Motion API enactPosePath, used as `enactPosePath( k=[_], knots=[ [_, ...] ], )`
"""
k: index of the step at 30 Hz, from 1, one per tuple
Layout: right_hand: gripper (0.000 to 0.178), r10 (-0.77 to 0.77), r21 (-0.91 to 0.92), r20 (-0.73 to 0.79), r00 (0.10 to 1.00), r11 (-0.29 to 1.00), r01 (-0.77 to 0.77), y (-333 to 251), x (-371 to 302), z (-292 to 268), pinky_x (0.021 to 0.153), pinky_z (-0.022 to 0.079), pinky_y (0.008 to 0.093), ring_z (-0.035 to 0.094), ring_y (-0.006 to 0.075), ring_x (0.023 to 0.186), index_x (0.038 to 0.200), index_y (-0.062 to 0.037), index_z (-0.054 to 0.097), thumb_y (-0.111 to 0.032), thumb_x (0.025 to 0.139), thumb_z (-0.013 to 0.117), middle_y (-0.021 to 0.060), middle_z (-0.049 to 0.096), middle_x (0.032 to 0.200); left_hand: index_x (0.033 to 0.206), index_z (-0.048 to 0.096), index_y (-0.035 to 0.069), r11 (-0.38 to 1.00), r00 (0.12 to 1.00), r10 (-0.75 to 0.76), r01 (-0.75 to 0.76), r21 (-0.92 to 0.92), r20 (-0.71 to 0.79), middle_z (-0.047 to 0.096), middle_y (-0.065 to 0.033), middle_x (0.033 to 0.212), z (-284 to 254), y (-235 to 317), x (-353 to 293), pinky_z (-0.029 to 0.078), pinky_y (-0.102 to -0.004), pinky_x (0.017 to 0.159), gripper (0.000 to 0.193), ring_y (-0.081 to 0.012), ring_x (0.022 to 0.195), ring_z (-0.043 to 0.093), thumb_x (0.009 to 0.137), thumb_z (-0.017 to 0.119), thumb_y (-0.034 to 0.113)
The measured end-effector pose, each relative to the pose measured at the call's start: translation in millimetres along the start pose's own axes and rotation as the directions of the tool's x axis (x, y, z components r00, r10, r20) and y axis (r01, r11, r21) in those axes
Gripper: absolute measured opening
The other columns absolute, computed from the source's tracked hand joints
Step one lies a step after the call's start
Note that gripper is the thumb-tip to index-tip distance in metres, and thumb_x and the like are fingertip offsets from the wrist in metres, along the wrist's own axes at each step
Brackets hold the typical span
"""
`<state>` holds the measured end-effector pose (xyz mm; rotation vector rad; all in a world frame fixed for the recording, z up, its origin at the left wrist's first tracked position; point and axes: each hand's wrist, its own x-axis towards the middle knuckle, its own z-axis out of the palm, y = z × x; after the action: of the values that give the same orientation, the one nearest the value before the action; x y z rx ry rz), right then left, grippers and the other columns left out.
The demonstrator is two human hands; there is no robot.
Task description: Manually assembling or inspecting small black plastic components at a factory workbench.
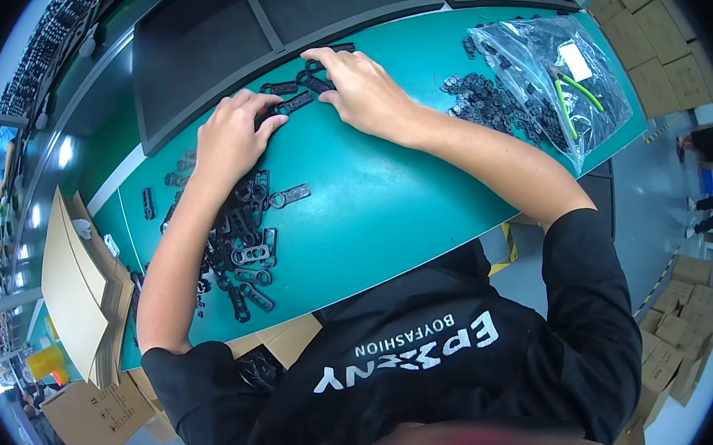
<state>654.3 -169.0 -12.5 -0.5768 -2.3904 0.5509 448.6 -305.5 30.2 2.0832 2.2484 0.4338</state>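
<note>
My left hand (239, 139) is bent over the far side of the table, its thumb and fingertips closed around the near end of a slim black plastic part (297, 102). To its right, my right hand (362, 91) arches with thumb and forefinger apart. Another black part (313, 81) lies between those fingers, partly covered. One more similar part (279, 88) rests just beyond my left fingertips. Below my left forearm spreads a loose pile of black elongated parts with round holes (242, 224). A single ringed part (290, 196) lies at the pile's right edge.
A clear plastic bag (564, 77) with green-handled pliers (568, 106) lies at the right, beside a heap of small black pieces (490, 101). Dark framed panels (271, 18) border the green table's (388, 194) far edge. Cardboard sheets (82, 289) stand at left; cartons (665, 68) stack at right.
</note>
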Motion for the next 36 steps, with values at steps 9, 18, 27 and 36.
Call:
enactPosePath(
  k=[9,18,27,36],
  knots=[
    [0.067,0.017,-0.019,0.055,0.998,1.000,-0.016,8,9,-34,0.094,0.058,0.0513,0.071,0.0385,0.107,0.154,-0.0134,0.054,0.000,0.093,0.079,0.0190,0.076,0.112,0.120,0.082,0.016,0.994,0.991,0.100,-0.096,0.048,-0.094,0.076,-0.0052,0.110,-9,-14,-2,0.058,-0.0449,0.093,0.030,-0.0293,0.108,0.070,0.099,0.078,0.037],
    [0.075,0.043,0.081,0.223,0.974,0.995,-0.062,124,111,-123,0.094,0.058,0.0445,0.072,0.0350,0.103,0.155,-0.0064,0.051,0.004,0.086,0.079,0.0178,0.072,0.106,0.124,0.082,0.017,0.984,0.961,0.108,-0.066,0.167,-0.254,0.079,-0.0069,0.115,2,3,138,0.061,-0.0472,0.093,0.034,-0.0316,0.111,0.073,0.102,0.075,0.041],
    [0.071,0.021,0.171,0.358,0.933,0.981,-0.088,162,120,-98,0.085,0.060,0.0387,0.073,0.0263,0.093,0.152,-0.0057,0.057,0.011,0.087,0.079,0.0134,0.075,0.100,0.129,0.081,0.016,0.997,0.997,0.019,-0.013,-0.079,0.081,0.082,-0.0107,0.120,29,-11,176,0.061,-0.0456,0.100,0.034,-0.0320,0.115,0.077,0.103,0.076,0.038],
    [0.056,-0.174,0.271,0.264,0.949,0.957,0.100,179,128,-101,0.089,0.062,0.0379,0.077,0.0274,0.096,0.143,-0.0013,0.066,0.009,0.089,0.077,0.0139,0.079,0.107,0.134,0.078,0.011,0.980,0.996,0.087,-0.080,-0.181,0.026,0.079,-0.0148,0.121,15,-5,161,0.060,-0.0412,0.096,0.033,-0.0301,0.108,0.076,0.103,0.076,0.023]
  ],
)
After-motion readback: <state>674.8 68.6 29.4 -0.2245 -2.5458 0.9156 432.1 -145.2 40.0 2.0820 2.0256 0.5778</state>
